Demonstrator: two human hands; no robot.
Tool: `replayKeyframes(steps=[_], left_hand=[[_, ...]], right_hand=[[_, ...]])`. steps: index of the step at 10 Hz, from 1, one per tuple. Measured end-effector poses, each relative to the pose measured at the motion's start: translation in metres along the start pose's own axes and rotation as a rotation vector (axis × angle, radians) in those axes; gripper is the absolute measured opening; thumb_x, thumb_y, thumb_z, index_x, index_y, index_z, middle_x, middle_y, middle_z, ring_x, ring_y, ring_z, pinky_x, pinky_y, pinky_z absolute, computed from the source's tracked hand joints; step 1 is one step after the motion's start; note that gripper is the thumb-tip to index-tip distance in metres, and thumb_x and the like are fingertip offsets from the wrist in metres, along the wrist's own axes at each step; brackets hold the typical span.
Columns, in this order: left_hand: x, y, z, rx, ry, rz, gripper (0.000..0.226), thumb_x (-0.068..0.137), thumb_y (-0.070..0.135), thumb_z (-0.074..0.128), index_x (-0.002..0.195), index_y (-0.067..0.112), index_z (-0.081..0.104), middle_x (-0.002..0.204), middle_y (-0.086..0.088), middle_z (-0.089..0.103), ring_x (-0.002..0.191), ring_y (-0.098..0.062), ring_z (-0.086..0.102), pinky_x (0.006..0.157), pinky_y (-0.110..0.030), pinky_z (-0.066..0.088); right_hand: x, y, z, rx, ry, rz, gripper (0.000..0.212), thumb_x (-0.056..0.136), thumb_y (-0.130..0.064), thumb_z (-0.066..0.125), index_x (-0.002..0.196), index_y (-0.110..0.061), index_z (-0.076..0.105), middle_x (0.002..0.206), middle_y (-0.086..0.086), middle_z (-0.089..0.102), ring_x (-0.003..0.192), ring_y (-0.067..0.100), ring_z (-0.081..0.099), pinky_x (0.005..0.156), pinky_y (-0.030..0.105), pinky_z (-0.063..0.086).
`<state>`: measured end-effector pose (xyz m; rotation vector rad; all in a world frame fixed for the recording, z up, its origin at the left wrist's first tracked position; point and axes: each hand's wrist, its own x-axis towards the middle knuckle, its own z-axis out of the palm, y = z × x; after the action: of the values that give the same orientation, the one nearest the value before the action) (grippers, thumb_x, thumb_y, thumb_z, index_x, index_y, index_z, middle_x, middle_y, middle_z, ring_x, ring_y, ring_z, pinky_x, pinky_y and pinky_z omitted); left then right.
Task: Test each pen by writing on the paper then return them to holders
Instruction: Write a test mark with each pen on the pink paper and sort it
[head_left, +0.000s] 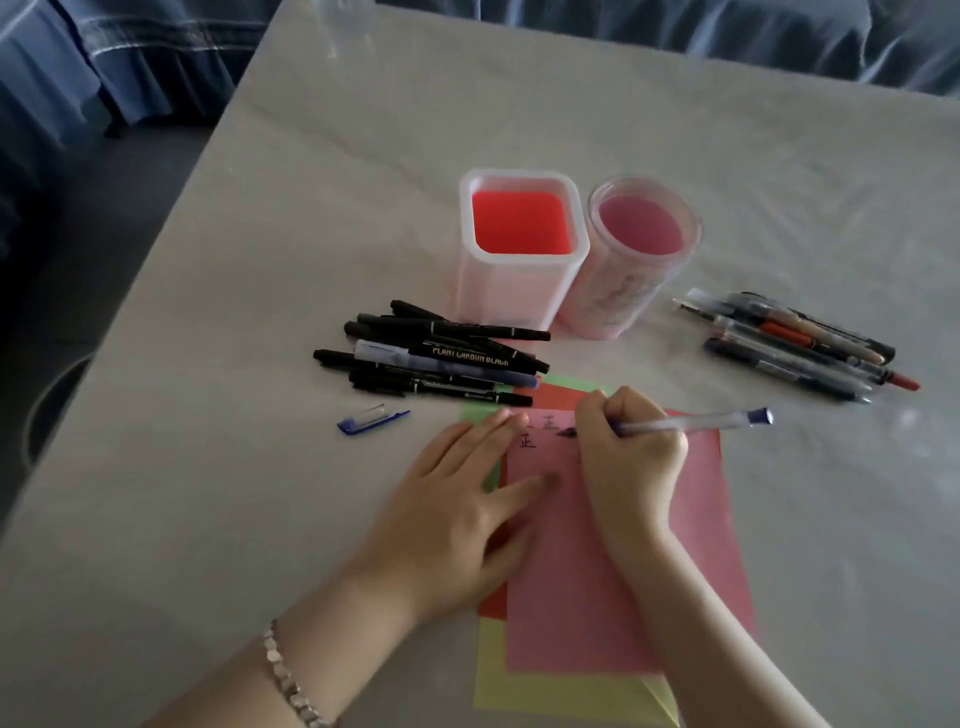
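Observation:
My right hand (631, 457) grips a clear pen with a blue end (696, 420), its tip down on the pink paper (623, 597) beside a few written characters. My left hand (457, 499) lies flat, fingers spread, pressing the paper's left edge. Red, green and yellow sheets (545, 691) stick out from under the pink one. A blue pen cap (371, 418) lies loose to the left. Two empty holders stand behind: a square one (519, 249) and a round one (634, 260). A pile of black markers (441, 358) lies left of them, and a second group of pens (795, 343) lies to the right.
The table (208, 519) is covered with a pale cloth; its left edge runs diagonally from the top centre down to the lower left. Blue fabric (104, 62) hangs beyond the far edge. A bracelet (283, 675) is on my left wrist.

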<state>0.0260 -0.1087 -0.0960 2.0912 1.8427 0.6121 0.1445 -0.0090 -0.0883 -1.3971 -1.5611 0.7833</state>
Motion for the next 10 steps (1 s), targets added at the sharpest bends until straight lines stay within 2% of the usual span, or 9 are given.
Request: replayKeyframes(steps=[3, 6, 7, 9, 10], left_hand=[[0.0015, 0.0003, -0.0004, -0.014, 0.002, -0.002, 0.037, 0.084, 0.038, 0.049, 0.116, 0.028, 0.065, 0.138, -0.015, 0.047, 0.133, -0.024, 0.033, 0.112, -0.034, 0.019], [0.0022, 0.0013, 0.0002, -0.02, 0.006, -0.01, 0.037, 0.083, 0.038, 0.049, 0.115, 0.028, 0.066, 0.137, -0.015, 0.048, 0.133, -0.023, 0.033, 0.11, -0.036, 0.022], [0.0023, 0.0015, 0.0007, -0.019, 0.004, -0.012, 0.037, 0.083, 0.038, 0.049, 0.114, 0.028, 0.066, 0.137, -0.015, 0.049, 0.132, -0.023, 0.034, 0.11, -0.037, 0.022], [0.002, 0.0023, 0.0003, -0.028, -0.006, -0.022, 0.037, 0.082, 0.037, 0.049, 0.114, 0.028, 0.066, 0.136, -0.015, 0.05, 0.132, -0.025, 0.036, 0.109, -0.037, 0.023], [0.0023, 0.0019, 0.0006, -0.029, -0.003, -0.026, 0.037, 0.082, 0.037, 0.05, 0.113, 0.027, 0.067, 0.137, -0.015, 0.049, 0.133, -0.025, 0.035, 0.111, -0.035, 0.021]], right_hand=[[-0.0012, 0.0055, 0.0018, -0.036, -0.012, -0.077, 0.038, 0.072, -0.013, 0.053, 0.045, -0.026, 0.028, 0.041, -0.011, 0.04, 0.041, 0.004, 0.031, 0.043, 0.012, 0.024], [-0.0001, 0.0059, 0.0019, -0.035, -0.033, -0.054, 0.034, 0.07, -0.014, 0.052, 0.044, -0.022, 0.032, 0.043, -0.006, 0.038, 0.045, 0.009, 0.03, 0.044, 0.015, 0.025], [-0.0005, 0.0047, 0.0021, -0.043, -0.038, -0.05, 0.029, 0.07, -0.013, 0.053, 0.044, -0.013, 0.038, 0.046, -0.003, 0.04, 0.045, 0.009, 0.03, 0.044, 0.017, 0.025], [-0.0004, 0.0069, 0.003, -0.074, -0.046, -0.103, 0.034, 0.071, -0.013, 0.053, 0.044, -0.02, 0.033, 0.043, -0.006, 0.039, 0.044, 0.01, 0.029, 0.043, 0.018, 0.023], [-0.0011, 0.0068, 0.0036, -0.067, -0.016, -0.098, 0.039, 0.071, -0.012, 0.052, 0.045, -0.027, 0.027, 0.042, -0.01, 0.041, 0.042, 0.006, 0.03, 0.043, 0.014, 0.023]])
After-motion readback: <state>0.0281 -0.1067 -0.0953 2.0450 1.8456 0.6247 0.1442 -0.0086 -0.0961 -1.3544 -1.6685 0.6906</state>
